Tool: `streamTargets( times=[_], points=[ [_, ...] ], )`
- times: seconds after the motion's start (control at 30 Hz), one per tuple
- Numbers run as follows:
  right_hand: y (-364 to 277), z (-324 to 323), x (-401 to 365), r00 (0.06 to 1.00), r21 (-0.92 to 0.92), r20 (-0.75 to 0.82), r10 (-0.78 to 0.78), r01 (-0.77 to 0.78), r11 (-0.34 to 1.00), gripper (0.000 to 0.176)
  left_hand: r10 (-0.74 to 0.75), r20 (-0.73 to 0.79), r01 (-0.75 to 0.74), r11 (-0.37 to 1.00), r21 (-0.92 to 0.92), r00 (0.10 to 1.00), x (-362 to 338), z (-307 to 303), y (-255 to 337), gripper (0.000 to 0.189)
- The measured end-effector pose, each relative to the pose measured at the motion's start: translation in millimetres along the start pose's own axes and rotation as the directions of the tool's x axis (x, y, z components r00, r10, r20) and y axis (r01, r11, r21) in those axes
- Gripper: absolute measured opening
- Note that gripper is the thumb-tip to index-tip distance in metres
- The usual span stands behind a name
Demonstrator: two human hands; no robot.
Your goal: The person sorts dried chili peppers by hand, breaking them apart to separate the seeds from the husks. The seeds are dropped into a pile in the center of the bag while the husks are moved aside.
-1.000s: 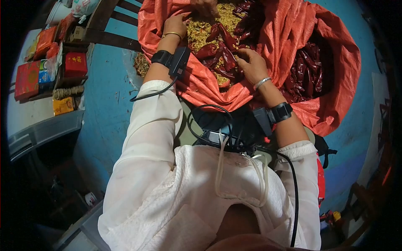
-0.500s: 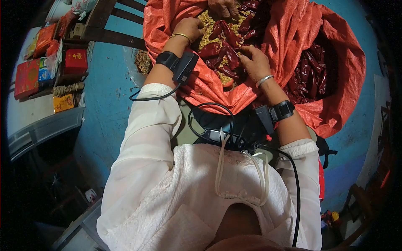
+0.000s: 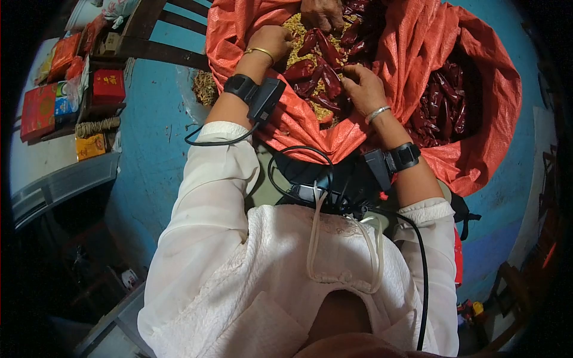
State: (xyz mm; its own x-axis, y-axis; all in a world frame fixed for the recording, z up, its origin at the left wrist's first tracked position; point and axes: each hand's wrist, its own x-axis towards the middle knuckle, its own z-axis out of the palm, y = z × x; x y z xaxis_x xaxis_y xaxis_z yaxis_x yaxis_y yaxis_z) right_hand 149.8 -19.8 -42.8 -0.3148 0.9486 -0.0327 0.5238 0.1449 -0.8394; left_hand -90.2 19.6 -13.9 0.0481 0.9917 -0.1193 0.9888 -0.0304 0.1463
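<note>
The right hand, narrowly parted, is placed beside dried chillies, dark red, glossy and wrinkled, scattered over yellow seeds in an orange sack; light, slick and brittle by their look, they are best pinched gently mid-body. Farther off, the left hand is curled, its grip hidden.

Between the left hand and right hand, space above the chillies is open; a co-worker's hand blocks the far side.

other person's hand, red sack: cut by top edge; left grip: unclear
</note>
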Motion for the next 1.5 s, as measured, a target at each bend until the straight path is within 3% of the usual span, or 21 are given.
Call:
streamTargets(
  times=[0.2, 0.33, 0.4, 0.47, 0.57, 0.63, 0.73, 0.8, 0.87, 0.93, 1.0, 1.1, 1.2, 1.37, 1.43, 1.5],
  points=[
    [-18.5, -7.2, -7.9, 0.999, 0.055, 0.005, -0.035, 0.035, 0.998, 0.028, -0.069, -0.086, 0.070, 0.998, 0.008, 0.994, 12.8, 5.8, -4.8, 0.024],
    [-77.3, -31.5, -42.2, 0.876, 0.062, 0.076, -0.476, 0.473, 0.879, 0.014, -0.113, -0.088, 0.103, 0.989, -0.107, 0.990, 13.5, 6.3, 6.9, 0.027],
    [-92.4, -34.5, -55.6, 0.844, 0.069, 0.101, -0.527, 0.522, 0.850, 0.011, -0.102, -0.099, 0.092, 0.991, -0.101, 0.990, 15.0, 2.1, 12.3, 0.029],
    [-105.7, -40.9, -60.0, 0.812, 0.057, 0.163, -0.560, 0.559, 0.827, 0.009, -0.223, -0.072, 0.221, 0.975, -0.032, 0.972, 12.4, -1.7, 18.9, 0.029],
    [-117.4, -45.1, -56.3, 0.797, -0.011, 0.197, -0.571, 0.585, 0.811, 0.009, -0.187, -0.034, 0.187, 0.982, 0.003, 0.982, 19.1, 6.6, 12.5, 0.030],
    [-111.8, -43.9, -47.4, 0.798, 0.005, 0.151, -0.584, 0.590, 0.807, 0.009, -0.160, -0.004, 0.160, 0.986, 0.052, 0.987, 19.0, 6.2, 11.8, 0.029],
    [-82.1, -33.5, -38.1, 0.837, 0.065, 0.082, -0.541, 0.538, 0.841, 0.009, -0.131, -0.147, 0.122, 0.990, -0.073, 0.980, 13.3, 9.0, 10.3, 0.024],
    [-61.5, -25.8, -39.2, 0.956, 0.114, -0.020, -0.293, 0.294, 0.949, 0.011, -0.118, -0.148, 0.078, 0.965, -0.251, 0.982, 11.4, 10.1, 7.3, 0.024],
    [-46.2, -20.5, -39.4, 0.961, 0.041, -0.026, -0.274, 0.275, 0.961, 0.011, -0.131, -0.111, 0.094, 0.952, -0.292, 0.985, 15.0, 13.2, -0.2, 0.026],
    [-44.4, -22.7, -33.6, 0.950, -0.012, 0.050, -0.310, 0.311, 0.950, 0.011, -0.143, -0.088, 0.105, 0.934, -0.341, 0.986, 14.6, 9.4, 1.0, 0.027],
    [-46.8, -24.3, -29.0, 0.954, -0.007, 0.047, -0.297, 0.298, 0.955, 0.011, -0.140, -0.064, 0.119, 0.957, -0.264, 0.988, 10.4, 3.8, 4.7, 0.030],
    [-41.9, -25.1, -19.3, 0.931, -0.088, -0.026, -0.365, 0.362, 0.928, 0.010, -0.073, -0.115, 0.029, 0.936, -0.351, 0.991, 11.5, 6.3, 5.0, 0.031],
    [-55.2, -32.7, -18.4, 0.897, -0.036, -0.143, -0.419, 0.418, 0.908, 0.011, -0.064, -0.119, 0.005, 0.899, -0.438, 0.991, 16.6, 16.2, 1.3, 0.031],
    [-40.5, -27.8, -11.3, 0.913, -0.111, -0.104, -0.394, 0.383, 0.917, 0.017, -0.038, -0.138, -0.011, 0.942, -0.335, 0.990, 8.0, 12.7, 3.6, 0.028],
    [-29.6, -16.6, -7.1, 0.940, -0.345, 0.024, -0.341, 0.328, 0.879, 0.022, -0.022, -0.188, -0.041, 0.945, -0.325, 0.982, 6.3, 11.1, 6.2, 0.027],
    [-29.3, -8.9, -10.0, 0.960, -0.423, 0.061, -0.275, 0.274, 0.864, 0.024, -0.078, -0.115, 0.029, 0.926, -0.377, 0.990, 2.8, 6.9, 9.6, 0.026]
  ],
)
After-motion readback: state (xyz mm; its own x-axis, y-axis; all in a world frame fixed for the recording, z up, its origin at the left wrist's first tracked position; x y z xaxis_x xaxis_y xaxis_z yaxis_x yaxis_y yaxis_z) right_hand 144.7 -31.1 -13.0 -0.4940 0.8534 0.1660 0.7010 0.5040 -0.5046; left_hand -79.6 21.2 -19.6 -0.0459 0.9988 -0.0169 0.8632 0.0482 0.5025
